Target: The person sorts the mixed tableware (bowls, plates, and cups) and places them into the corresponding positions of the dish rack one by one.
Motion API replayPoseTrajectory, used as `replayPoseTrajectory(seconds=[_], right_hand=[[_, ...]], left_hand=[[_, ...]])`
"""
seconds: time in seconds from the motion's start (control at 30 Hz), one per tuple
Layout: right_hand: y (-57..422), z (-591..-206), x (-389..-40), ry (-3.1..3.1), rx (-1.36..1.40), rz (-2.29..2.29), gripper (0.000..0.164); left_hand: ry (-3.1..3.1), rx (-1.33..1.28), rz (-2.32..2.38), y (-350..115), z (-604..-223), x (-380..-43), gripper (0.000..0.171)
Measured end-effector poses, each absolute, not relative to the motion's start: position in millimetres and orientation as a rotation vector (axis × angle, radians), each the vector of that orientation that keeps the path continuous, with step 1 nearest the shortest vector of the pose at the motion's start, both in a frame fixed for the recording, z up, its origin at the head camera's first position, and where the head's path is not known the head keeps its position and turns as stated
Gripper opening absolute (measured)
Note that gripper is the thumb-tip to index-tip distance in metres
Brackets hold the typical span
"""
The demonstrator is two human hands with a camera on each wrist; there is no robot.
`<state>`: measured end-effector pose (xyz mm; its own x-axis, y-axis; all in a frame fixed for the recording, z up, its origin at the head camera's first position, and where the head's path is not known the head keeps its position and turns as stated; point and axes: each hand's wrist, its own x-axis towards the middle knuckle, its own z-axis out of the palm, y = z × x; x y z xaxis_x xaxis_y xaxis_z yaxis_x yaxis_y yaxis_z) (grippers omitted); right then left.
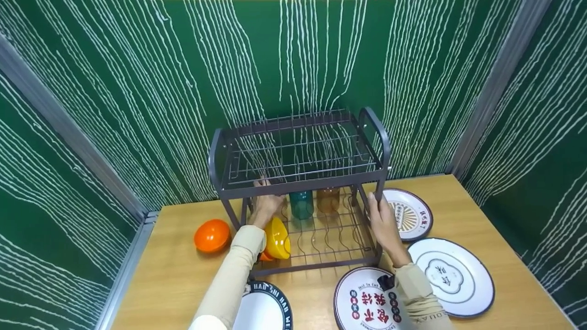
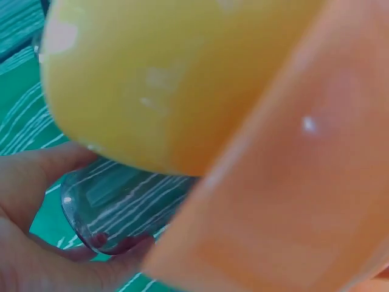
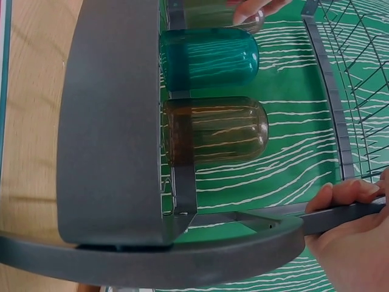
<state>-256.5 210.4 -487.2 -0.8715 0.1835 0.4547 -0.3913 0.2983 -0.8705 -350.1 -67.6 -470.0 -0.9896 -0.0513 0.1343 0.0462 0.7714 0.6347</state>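
A dark two-tier dish rack point(image 1: 298, 187) stands on the wooden table. Reaching into its lower tier, my left hand point(image 1: 268, 204) holds a clear glass point(image 2: 121, 204), thumb on one side and fingers on the other. Beside that wrist a yellow bowl point(image 1: 278, 238) stands on edge, and an orange bowl point(image 2: 292, 182) overlaps it in the left wrist view. To the right of the held glass, a teal glass point(image 1: 301, 205) and a brown glass point(image 1: 328, 200) are upside down on the lower tier. My right hand point(image 1: 384, 224) grips the rack's right front post, fingers curled round it.
Another orange bowl point(image 1: 212, 235) lies upside down left of the rack. On the right are a patterned plate point(image 1: 419, 211) and a white plate point(image 1: 477, 293). Nearer me are a plate with red characters point(image 1: 362, 288) and a dark-rimmed plate point(image 1: 261, 311). A green wall point(image 1: 270, 41) rises behind.
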Motion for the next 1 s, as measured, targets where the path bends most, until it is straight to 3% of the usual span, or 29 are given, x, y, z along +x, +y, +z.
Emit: replayPoseTrajectory(seconds=[0.2, 0.47, 1.0], right_hand=[[207.6, -487.6, -256.0, -2.080, 0.174, 1.604, 0.027], [210.2, -487.7, -257.7, -2.064, 0.197, 1.583, 0.028], [211.0, -486.6, -256.7, -2.071, 0.183, 1.592, 0.028]], left_hand=[[-2.854, 0.035, -0.974, -70.1, -479.9, -355.1, 0.071], [-2.882, 0.026, -1.113, -69.8, -483.9, -357.9, 0.085], [-2.916, 0.036, -1.069, -69.1, -481.5, -356.5, 0.084]])
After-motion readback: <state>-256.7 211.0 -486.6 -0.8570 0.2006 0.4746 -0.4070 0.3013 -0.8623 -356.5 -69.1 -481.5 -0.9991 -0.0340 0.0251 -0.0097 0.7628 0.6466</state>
